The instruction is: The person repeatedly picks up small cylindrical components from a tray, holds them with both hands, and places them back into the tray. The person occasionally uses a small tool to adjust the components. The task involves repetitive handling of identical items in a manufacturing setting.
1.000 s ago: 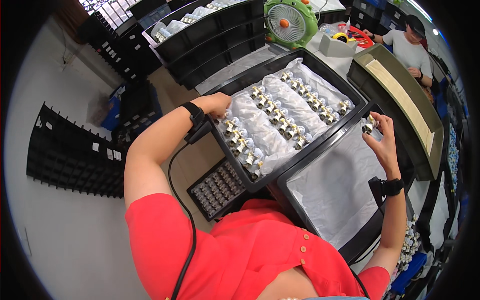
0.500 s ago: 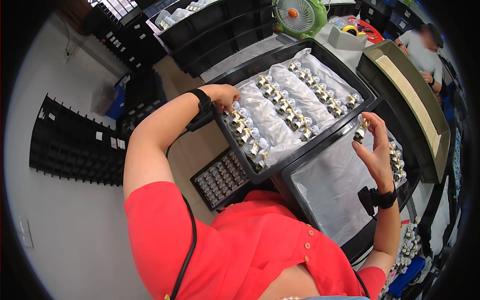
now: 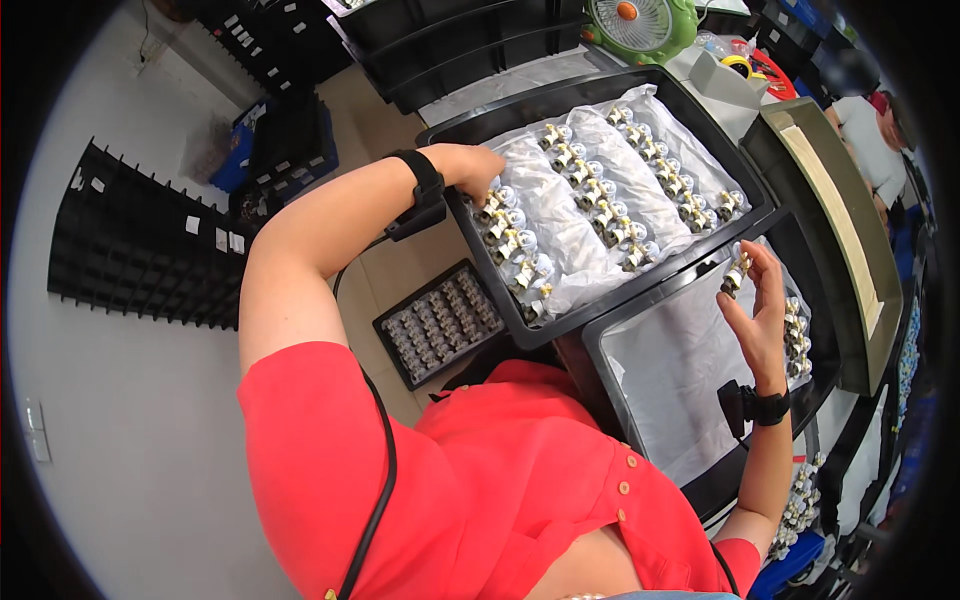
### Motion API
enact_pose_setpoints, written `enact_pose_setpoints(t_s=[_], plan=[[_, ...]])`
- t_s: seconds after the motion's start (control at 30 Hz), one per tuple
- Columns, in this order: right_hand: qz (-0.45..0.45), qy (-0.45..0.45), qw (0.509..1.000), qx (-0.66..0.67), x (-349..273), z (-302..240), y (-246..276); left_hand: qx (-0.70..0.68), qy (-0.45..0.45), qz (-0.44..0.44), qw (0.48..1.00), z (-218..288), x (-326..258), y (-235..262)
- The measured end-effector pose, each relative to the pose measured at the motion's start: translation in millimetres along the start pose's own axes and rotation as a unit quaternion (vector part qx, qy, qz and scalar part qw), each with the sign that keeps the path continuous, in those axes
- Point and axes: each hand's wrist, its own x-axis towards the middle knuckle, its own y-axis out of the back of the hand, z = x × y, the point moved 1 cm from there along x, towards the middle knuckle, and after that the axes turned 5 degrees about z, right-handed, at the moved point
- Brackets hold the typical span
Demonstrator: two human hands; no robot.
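My right hand [image 3: 764, 305] holds a small figurine [image 3: 736, 273] between thumb and fingers, raised over the near black tray [image 3: 590, 365]. The figurine has a dark base, white and gold middle and clear bluish top. My left hand [image 3: 474, 168] reaches into the far black tray [image 3: 655, 76], at the far end of its left row of similar figurines [image 3: 517, 243]. Its fingers curl downward and their tips are hidden, so I cannot see what they hold. More figurines [image 3: 600, 200] lie in rows there on crinkled white sheeting [image 3: 560, 225]. Another row [image 3: 797, 340] lies along the near tray's right side.
A smaller tray of figurines [image 3: 440, 325] sits low to the left. An olive-coloured bin [image 3: 880, 240] stands right of the trays. Beyond them are a green fan [image 3: 645, 30] and a large black crate [image 3: 460, 60]. A person [image 3: 868, 140] is at the far right.
The whole view has shifted slightly. My left fingers sit deeper at the end of the row. My right hand still holds the figurine, a little nearer to me. The person at right has leaned over.
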Motion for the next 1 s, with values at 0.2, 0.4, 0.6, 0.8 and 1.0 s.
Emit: enact_pose_setpoints(t_s=[0.2, 0.4, 0.6, 0.8, 1.0], plan=[[0.006, 0.013, 0.999, 0.038, -2, -2, -6, 0.039, -0.010, -0.002, 0.999, -2, -4, 9], [0.052, 0.029, 0.995, 0.081, -5, -8, -6, -0.205, -0.132, 0.220, 0.944, 68, -35, 65], [0.122, 0.077, 0.984, 0.102, -9, -1, 0, -0.517, -0.246, 0.200, 0.795, 185, -19, 60], [0.129, 0.096, 0.980, 0.116, -4, 1, 2, -0.718, -0.283, 0.104, 0.627, 227, -10, 61], [0.116, 0.063, 0.987, 0.095, -7, 3, -1, -0.730, -0.297, 0.113, 0.606, 232, -6, 57]])
